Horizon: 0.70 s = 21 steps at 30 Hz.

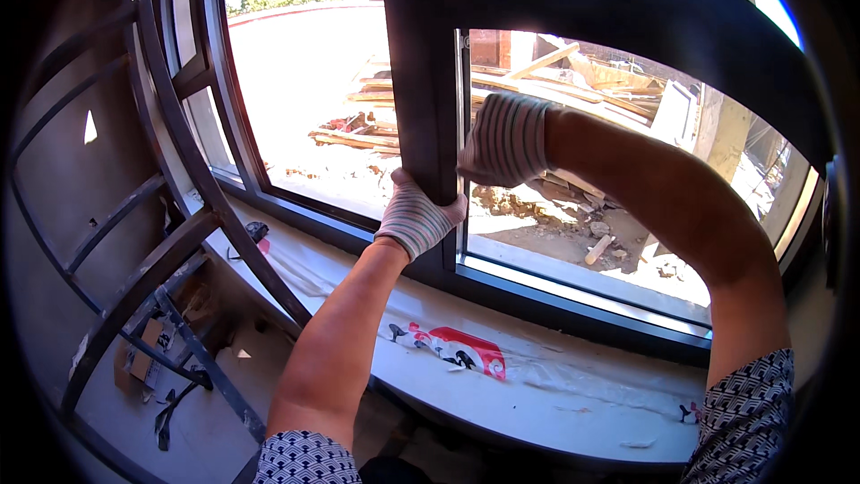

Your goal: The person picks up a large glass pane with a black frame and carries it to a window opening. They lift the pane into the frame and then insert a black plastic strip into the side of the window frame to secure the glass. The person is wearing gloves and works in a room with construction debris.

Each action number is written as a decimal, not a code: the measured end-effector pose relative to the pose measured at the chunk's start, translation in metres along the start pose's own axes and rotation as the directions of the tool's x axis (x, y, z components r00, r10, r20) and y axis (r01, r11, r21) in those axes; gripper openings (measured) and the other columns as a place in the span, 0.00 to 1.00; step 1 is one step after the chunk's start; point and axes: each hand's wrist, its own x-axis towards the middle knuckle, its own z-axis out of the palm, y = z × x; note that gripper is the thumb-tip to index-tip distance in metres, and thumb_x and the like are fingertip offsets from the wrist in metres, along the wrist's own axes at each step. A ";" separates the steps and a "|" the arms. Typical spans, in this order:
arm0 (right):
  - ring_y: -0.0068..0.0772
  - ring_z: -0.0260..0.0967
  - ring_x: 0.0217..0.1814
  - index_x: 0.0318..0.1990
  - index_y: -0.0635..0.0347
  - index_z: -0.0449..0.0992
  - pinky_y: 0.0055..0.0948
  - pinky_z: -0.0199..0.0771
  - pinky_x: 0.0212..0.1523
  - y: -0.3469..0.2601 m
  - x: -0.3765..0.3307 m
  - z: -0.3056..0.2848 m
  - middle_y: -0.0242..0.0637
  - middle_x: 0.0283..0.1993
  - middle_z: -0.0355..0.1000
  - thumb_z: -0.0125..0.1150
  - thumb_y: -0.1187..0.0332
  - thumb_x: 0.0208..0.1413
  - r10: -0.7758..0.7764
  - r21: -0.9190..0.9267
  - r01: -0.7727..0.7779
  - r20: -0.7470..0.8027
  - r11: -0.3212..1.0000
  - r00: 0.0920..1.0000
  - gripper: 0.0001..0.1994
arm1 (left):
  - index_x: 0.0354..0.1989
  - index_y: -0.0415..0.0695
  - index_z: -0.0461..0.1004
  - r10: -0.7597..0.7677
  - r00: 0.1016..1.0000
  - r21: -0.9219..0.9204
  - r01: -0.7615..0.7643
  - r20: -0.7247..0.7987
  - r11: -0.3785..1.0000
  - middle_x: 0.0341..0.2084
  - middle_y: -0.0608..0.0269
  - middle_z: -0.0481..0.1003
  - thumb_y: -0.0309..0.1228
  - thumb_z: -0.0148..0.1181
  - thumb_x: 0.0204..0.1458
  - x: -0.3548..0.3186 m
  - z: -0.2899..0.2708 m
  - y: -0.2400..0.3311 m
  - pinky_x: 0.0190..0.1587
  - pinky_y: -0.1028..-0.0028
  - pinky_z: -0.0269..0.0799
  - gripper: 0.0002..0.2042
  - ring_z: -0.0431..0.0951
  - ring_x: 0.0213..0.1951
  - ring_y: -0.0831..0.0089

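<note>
A dark window post [425, 99] stands between two panes in front of me. My left hand [418, 217], in a striped knit glove, is wrapped across the lower part of this post. Higher up and to the right, my right hand [509, 141] wears a matching glove and is closed in a fist. It presses at the post's right side, by the inner edge of the right-hand glass pane [573, 206]. Whatever its fingers hold, if anything, is hidden by the hand. A thin, light edge strip [463, 63] shows above that fist.
Below the window runs a white sill [537, 412] covered with clear film bearing red and black print. A dark metal frame with curved bars [179, 242] stands at the left. Debris and a cardboard piece [143, 354] lie low on the left. Stacked timber [618, 94] is outside.
</note>
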 end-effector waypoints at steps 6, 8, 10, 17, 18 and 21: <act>0.38 0.72 0.19 0.21 0.53 0.71 0.37 0.75 0.25 0.044 -0.007 -0.023 0.36 0.15 0.69 0.52 0.60 0.66 0.313 0.223 -0.220 -0.641 0.950 0.700 0.19 | 0.56 0.35 0.45 0.258 0.962 0.837 -0.064 -0.094 0.543 0.55 0.51 0.70 0.41 0.70 0.49 0.009 -0.011 -0.008 0.62 0.70 0.68 0.40 0.73 0.56 0.67; 0.38 0.74 0.21 0.24 0.54 0.72 0.36 0.77 0.27 0.029 -0.005 -0.007 0.36 0.18 0.70 0.52 0.59 0.67 0.328 0.246 -0.221 -0.614 0.944 0.718 0.17 | 0.56 0.35 0.45 0.227 0.967 0.818 -0.036 -0.116 0.574 0.55 0.50 0.70 0.40 0.70 0.49 0.011 -0.012 -0.010 0.62 0.70 0.68 0.40 0.73 0.56 0.67; 0.38 0.75 0.23 0.27 0.55 0.73 0.36 0.78 0.29 0.012 -0.008 0.029 0.36 0.20 0.72 0.52 0.58 0.67 0.345 0.266 -0.230 -0.571 0.936 0.744 0.16 | 0.56 0.35 0.45 0.238 0.968 0.837 -0.066 -0.078 0.543 0.55 0.49 0.70 0.40 0.70 0.49 0.009 -0.002 -0.009 0.62 0.69 0.67 0.40 0.74 0.56 0.66; 0.39 0.78 0.25 0.33 0.60 0.75 0.38 0.79 0.34 -0.020 0.004 -0.019 0.40 0.21 0.75 0.50 0.49 0.68 0.819 0.590 -0.572 -0.347 0.569 0.457 0.22 | 0.53 0.36 0.45 0.280 0.955 0.837 -0.074 -0.097 0.542 0.51 0.49 0.71 0.39 0.70 0.50 -0.007 0.004 0.001 0.61 0.71 0.67 0.38 0.72 0.54 0.67; 0.39 0.78 0.23 0.32 0.60 0.75 0.38 0.78 0.32 -0.016 0.010 -0.018 0.40 0.19 0.74 0.50 0.47 0.68 0.862 0.630 -0.589 -0.349 0.506 0.366 0.24 | 0.53 0.36 0.45 0.273 0.958 0.832 -0.078 -0.090 0.549 0.52 0.49 0.71 0.39 0.70 0.50 -0.006 0.003 0.000 0.61 0.71 0.67 0.38 0.72 0.53 0.67; 0.43 0.78 0.27 0.32 0.60 0.78 0.43 0.78 0.35 -0.006 0.016 -0.026 0.44 0.21 0.75 0.45 0.43 0.69 0.920 0.657 -0.645 -0.298 0.391 0.254 0.29 | 0.53 0.36 0.45 0.290 0.955 0.813 -0.115 -0.069 0.571 0.52 0.50 0.70 0.39 0.70 0.49 0.000 0.002 -0.003 0.61 0.71 0.67 0.37 0.73 0.52 0.67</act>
